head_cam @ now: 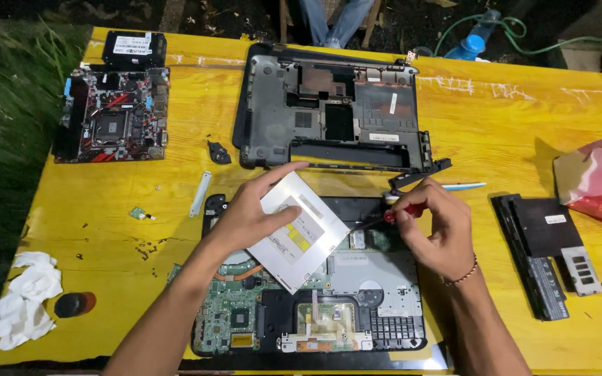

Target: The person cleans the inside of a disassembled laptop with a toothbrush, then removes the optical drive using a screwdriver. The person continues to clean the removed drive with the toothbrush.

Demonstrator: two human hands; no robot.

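Bare yellow wooden worktop (496,132) lies open at far right and between the red-and-black bare circuit board (111,115) at far left and the grey plastic laptop base shell (332,108). Centre near is blocked by the opened laptop chassis (315,306). The black rectangular battery pack (541,254) obstructs the right; crumpled white tissue (22,299) the near left.

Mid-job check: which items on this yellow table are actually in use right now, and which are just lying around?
In use:
- left hand on silver optical drive
- right hand holding red-handled screwdriver
- opened laptop

Lying about:
- empty bottom case
- desktop motherboard
- battery
- white cloth
- pink bag
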